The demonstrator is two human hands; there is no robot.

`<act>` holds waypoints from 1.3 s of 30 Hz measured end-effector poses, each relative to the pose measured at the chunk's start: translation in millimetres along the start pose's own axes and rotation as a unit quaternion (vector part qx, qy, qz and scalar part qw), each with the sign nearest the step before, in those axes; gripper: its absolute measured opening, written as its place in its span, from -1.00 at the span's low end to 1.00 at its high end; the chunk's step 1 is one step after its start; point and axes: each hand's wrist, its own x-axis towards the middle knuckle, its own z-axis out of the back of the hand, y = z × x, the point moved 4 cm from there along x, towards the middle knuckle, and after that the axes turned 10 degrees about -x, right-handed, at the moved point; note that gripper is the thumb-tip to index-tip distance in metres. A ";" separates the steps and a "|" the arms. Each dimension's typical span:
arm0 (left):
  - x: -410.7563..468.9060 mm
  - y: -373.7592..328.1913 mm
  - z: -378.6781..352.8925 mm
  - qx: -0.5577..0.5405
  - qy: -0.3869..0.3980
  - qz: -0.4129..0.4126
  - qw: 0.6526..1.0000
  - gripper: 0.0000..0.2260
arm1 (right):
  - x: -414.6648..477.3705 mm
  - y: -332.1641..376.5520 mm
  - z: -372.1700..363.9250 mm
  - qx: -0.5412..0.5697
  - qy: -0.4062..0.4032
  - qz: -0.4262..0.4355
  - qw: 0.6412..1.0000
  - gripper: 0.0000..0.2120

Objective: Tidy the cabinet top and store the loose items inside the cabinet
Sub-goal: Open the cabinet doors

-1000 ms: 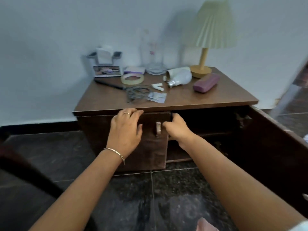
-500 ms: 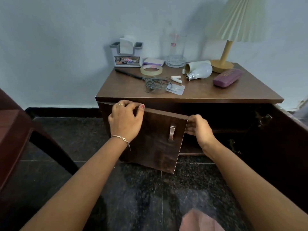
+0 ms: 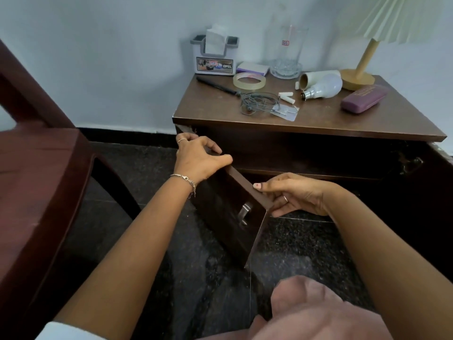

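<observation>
- Since the earlier frame, the left door [image 3: 228, 209] has swung further out from the cabinet front, and both hands have travelled with it.
- Chair [image 3: 36, 180]: at 9 o'clock of the view, near the door's swing path. It is judged a possible obstruction.
- Left hand [image 3: 198, 158]: grasps the door's top edge near the hinge side, fingers curled over it.
- Right hand [image 3: 294, 195]: pinches the door's free top corner, thumb on the edge, fingers behind the panel.
- Step in hand: opening the cabinet; nothing is stored yet. The next move calls for finishing the swing, letting go, then reaching to the top.
- Cabinet top [image 3: 367, 123]: all loose items lie here.
- Organiser [image 3: 214, 58], at 10 o'clock of the top: a white folded sheet stands in its centre slot; the side pockets cannot be read.
- Tape roll [image 3: 249, 81] and cable coil [image 3: 259, 103]: in front of the organiser.
- Glass vase [image 3: 288, 52], at 12 o'clock: appears empty.
- Bulb [image 3: 323, 88]: on its side against a cardboard tube [image 3: 316, 78].
- Purple case [image 3: 364, 99]: at 3 o'clock, near the lamp [image 3: 362, 62].
- Cabinet interior [image 3: 318, 155]: dark; contents cannot be told.
- Right door [image 3: 441, 192]: stands open.
</observation>
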 end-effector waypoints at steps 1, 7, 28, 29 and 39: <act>-1.6 0.8 3.4 0.000 0.007 0.007 1.000 -0.78 | 0.5 2.8 -6.0 -0.007 0.015 0.002 1.000 -0.57; -12.3 -0.2 25.2 0.051 0.000 0.010 0.999 -0.66 | 4.1 21.9 -42.6 0.012 0.106 0.012 0.994 -0.49; -3.7 7.6 107.2 0.222 0.145 0.130 0.956 -0.37 | 73.2 103.8 -203.0 0.038 0.082 0.040 0.995 0.12; -3.3 7.2 109.4 0.228 0.150 0.132 0.953 -0.37 | 74.0 106.9 -205.6 0.031 0.079 0.044 0.995 0.12; -1.6 6.4 110.1 0.242 0.184 0.141 0.942 -0.37 | 71.0 108.1 -199.5 -0.014 0.066 0.032 0.997 0.10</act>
